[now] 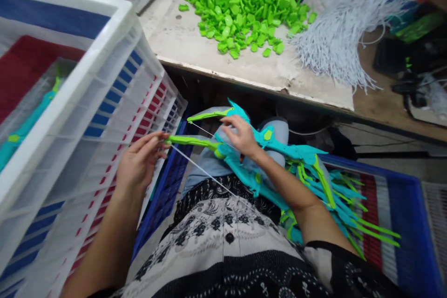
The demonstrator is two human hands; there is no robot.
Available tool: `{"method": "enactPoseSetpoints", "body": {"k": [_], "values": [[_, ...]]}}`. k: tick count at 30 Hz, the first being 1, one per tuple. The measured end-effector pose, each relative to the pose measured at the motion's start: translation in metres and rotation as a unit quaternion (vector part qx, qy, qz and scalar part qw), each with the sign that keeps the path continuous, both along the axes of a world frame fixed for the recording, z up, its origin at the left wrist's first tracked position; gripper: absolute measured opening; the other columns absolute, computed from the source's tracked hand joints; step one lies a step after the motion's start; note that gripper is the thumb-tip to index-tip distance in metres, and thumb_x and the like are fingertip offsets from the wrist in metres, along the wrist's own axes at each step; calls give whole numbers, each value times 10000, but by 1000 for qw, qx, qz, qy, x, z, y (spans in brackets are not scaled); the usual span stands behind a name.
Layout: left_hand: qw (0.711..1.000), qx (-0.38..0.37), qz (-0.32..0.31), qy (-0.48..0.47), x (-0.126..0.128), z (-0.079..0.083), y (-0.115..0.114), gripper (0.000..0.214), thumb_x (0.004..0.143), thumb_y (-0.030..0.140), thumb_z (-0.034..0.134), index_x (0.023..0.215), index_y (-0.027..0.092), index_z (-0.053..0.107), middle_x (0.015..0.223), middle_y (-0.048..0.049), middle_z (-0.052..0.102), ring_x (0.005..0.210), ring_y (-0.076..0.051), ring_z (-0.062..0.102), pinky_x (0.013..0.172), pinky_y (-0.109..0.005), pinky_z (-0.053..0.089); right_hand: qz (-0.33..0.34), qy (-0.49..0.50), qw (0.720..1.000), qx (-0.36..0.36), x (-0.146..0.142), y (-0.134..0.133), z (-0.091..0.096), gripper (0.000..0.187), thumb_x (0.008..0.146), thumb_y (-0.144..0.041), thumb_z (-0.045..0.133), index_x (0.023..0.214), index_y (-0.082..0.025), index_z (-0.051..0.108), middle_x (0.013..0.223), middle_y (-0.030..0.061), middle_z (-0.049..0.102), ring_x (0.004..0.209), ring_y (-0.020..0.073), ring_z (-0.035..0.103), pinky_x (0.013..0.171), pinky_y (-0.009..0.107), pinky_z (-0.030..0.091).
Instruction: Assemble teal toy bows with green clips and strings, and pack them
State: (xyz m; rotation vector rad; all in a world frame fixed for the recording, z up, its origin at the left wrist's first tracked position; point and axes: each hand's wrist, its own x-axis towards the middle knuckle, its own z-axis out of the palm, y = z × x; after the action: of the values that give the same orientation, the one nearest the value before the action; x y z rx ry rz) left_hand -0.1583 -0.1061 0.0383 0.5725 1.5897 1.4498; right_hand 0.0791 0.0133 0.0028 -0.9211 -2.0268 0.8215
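Two teal and green toy bows lie across my lap. My left hand (145, 153) pinches the green limb tip of the nearer toy bow (195, 142), where its white string (202, 170) is stretched down to the right. Over the bows hovers my right hand (242, 135), its fingers bent and apart, with nothing visible between them. The farther toy bow (270, 137) passes beneath and beyond that hand, and a thin string runs from its green tip toward my fingers. Part of the nearer bow is hidden by my right forearm.
Many small green plastic pieces (240, 9) are heaped on the worktable (167, 32). A bundle of pale strings (342, 32) hangs over its edge. A white crate (115, 56) stands at left, holding a teal bow. More bow parts fill a blue crate (405, 205) at right.
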Motion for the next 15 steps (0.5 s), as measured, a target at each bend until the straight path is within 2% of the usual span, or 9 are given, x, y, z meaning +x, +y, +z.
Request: {"method": "enactPoseSetpoints", "body": {"k": [2,4,5,7,9,11,13,14,15], "values": [[993,-24,102,-61,-2,-25,-13,135,656,200,685,779,147,673,801,-28,686,576,-100,585,453,-170,441,-94,-142,984,51,54,0,-11,315,856,-417,554,1059,-182,605,1050,112,591,1018,244,517,902,401,421],[983,-37,166,-74,4,-45,-25,88,644,146,667,727,135,638,758,-17,673,539,-89,577,434,-159,434,-128,-290,946,68,97,-5,-26,475,798,-452,618,1170,-163,560,1170,160,529,1091,311,469,920,467,396],[980,-28,177,-89,7,-51,-30,88,643,128,659,726,137,628,776,-19,676,576,-99,600,459,-162,455,-130,-346,926,71,111,-9,-33,536,773,-445,646,1210,-156,536,1214,176,498,1118,339,445,920,487,390],[974,6,170,-149,13,-55,-36,115,639,117,649,745,149,619,823,-24,681,694,-122,639,538,-174,501,-129,-406,901,77,125,-15,-46,544,761,-368,657,1236,-145,516,1258,187,463,1157,368,404,925,498,384],[967,37,127,-220,14,-52,-42,144,624,146,663,757,168,614,756,-2,657,673,-105,622,542,-166,496,-134,-408,900,74,127,-14,-51,483,773,-275,614,1228,-137,522,1256,184,470,1164,359,397,935,478,390],[972,32,42,-231,15,-47,-48,155,620,205,692,754,185,617,617,28,592,531,-81,549,460,-160,446,-125,-382,914,51,125,-7,-49,439,784,-229,561,1213,-139,533,1220,169,514,1135,328,438,944,447,401],[991,5,-78,-113,24,-46,-52,150,662,250,697,792,197,644,613,15,604,520,-103,549,471,-201,458,-91,-351,932,6,126,5,-42,415,787,-228,534,1196,-156,545,1181,139,570,1094,294,497,946,411,412],[988,8,-152,-7,34,-47,-52,160,700,256,680,849,202,662,706,-17,655,612,-140,603,546,-246,502,-71,-342,937,-20,127,10,-37,407,785,-233,531,1185,-163,553,1162,124,596,1068,279,528,935,391,423],[966,32,-229,113,47,-49,-50,196,740,249,651,930,206,669,863,-56,689,776,-190,643,670,-308,534,-54,-337,939,-45,129,16,-33,404,782,-237,530,1178,-169,560,1145,111,618,1041,267,553,917,373,433]]}}
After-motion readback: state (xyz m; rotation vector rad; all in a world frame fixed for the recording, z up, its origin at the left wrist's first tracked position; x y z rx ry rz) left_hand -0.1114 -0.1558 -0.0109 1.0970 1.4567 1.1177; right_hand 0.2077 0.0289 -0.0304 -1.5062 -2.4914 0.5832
